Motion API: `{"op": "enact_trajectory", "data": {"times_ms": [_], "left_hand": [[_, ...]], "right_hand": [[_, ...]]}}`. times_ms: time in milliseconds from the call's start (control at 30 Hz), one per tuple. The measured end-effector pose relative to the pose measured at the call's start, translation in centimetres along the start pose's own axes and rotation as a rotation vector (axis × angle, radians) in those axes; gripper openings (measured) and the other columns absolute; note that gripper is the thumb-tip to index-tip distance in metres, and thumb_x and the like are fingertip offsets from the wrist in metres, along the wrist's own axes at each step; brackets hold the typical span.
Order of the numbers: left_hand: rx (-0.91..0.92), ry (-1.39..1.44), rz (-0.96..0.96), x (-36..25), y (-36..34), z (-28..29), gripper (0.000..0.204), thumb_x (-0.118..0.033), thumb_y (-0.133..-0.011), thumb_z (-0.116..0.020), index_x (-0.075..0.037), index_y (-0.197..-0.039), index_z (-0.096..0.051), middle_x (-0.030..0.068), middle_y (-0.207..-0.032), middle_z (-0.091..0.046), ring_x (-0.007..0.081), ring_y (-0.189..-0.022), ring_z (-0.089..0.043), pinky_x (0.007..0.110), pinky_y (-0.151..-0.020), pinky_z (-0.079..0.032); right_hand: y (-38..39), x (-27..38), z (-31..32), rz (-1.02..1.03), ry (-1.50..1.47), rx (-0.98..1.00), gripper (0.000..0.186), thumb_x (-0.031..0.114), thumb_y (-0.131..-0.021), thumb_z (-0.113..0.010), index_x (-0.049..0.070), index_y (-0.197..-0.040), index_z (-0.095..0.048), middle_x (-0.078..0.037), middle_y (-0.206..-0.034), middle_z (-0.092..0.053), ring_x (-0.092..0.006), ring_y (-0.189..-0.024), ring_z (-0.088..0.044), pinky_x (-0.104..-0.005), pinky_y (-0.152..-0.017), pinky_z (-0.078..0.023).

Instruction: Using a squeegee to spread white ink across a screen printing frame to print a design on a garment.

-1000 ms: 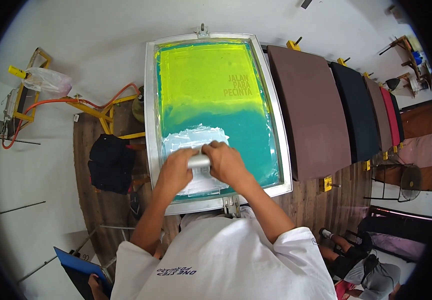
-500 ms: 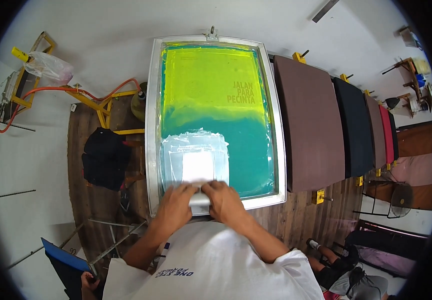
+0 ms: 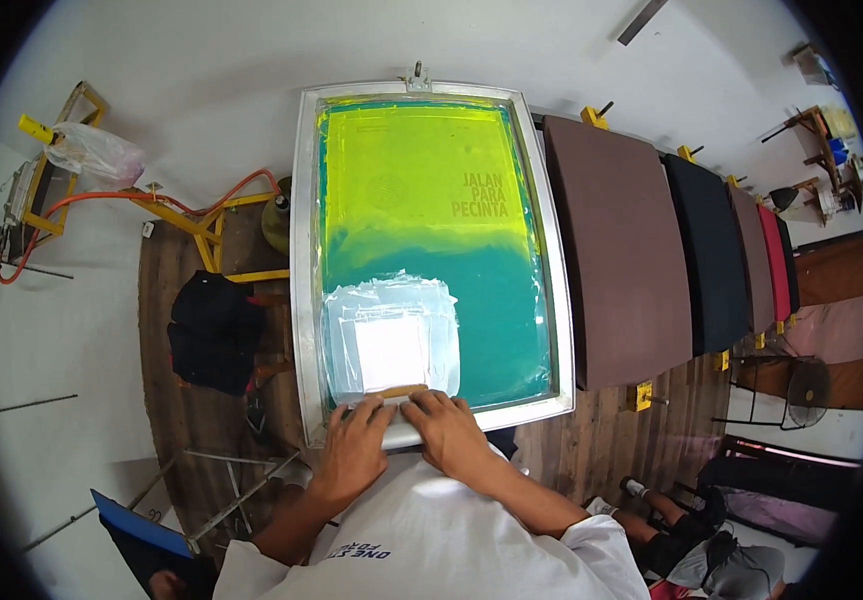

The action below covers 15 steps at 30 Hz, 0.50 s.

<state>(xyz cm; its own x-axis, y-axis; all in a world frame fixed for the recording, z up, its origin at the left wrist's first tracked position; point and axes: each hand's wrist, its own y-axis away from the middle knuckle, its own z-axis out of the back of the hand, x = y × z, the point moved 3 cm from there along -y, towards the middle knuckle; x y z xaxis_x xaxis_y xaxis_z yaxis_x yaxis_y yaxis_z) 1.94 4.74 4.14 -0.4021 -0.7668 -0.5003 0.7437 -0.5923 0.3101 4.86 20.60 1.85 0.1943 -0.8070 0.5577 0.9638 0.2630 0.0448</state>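
A tan-edged squeegee (image 3: 403,435) is held at the near end of a silver-framed screen (image 3: 307,250); its yellow-green and teal mesh (image 3: 497,310) is partly white-smeared.

Screen mesh (image 3: 432,250) yellow-green grading to teal, frame (image 3: 306,250) silver-grey, ink patch (image 3: 392,345) bluish white, covered boards (image 3: 627,260) brown, black and red, hose (image 3: 102,195) orange-red

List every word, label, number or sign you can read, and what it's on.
Printing screen, upper right: three lines of brownish capitals, legible; wording not copied.
Its upper left: faint marks, unreadable.
White shirt: dark blue lettering, partly lost in folds; not copied.
Beside blue-edged panel: dark mark, too small to read.
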Motion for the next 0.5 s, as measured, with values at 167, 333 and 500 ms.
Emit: {"op": "enact_trajectory", "data": {"times_ms": [167,333,500], "left_hand": [[-0.175,-0.011,-0.023,1.1,-4.1,3.3,0.060,0.006,-0.069,-0.067,-0.004,-0.128,-0.061,0.0167,-0.130,-0.060,0.0311,-0.126,-0.054,0.052,-0.113,-0.029],[-0.272,-0.070,-0.055,3.2,-7.9,2.7,0.064,0.009,-0.068,-0.068,-0.004,-0.131,-0.059,0.0178,-0.135,-0.056,0.0321,-0.128,-0.052,0.052,-0.113,-0.028],[-0.122,-0.128,-0.050,1.5,-3.1,-0.2,0.067,0.006,-0.070,-0.069,-0.001,-0.136,-0.055,0.0226,-0.141,-0.051,0.0330,-0.134,-0.048,0.048,-0.112,-0.029]], "right_hand": [[-5.1,-0.6,2.8,-0.035,-0.012,-0.045,0.036,0.000,-0.074,-0.063,0.006,-0.110,-0.062,-0.015,-0.110,-0.061,-0.0333,-0.106,-0.061,-0.0468,-0.082,-0.050],[-7.9,-2.7,1.6,-0.099,-0.014,-0.164,0.035,-0.002,-0.074,-0.063,0.004,-0.108,-0.061,-0.015,-0.113,-0.060,-0.0336,-0.106,-0.059,-0.0479,-0.079,-0.048],[-3.1,-1.7,-0.2,-0.081,-0.027,-0.032,0.049,-0.002,-0.069,-0.065,0.005,-0.117,-0.059,-0.016,-0.123,-0.056,-0.0360,-0.113,-0.055,-0.0475,-0.086,-0.049]]}}
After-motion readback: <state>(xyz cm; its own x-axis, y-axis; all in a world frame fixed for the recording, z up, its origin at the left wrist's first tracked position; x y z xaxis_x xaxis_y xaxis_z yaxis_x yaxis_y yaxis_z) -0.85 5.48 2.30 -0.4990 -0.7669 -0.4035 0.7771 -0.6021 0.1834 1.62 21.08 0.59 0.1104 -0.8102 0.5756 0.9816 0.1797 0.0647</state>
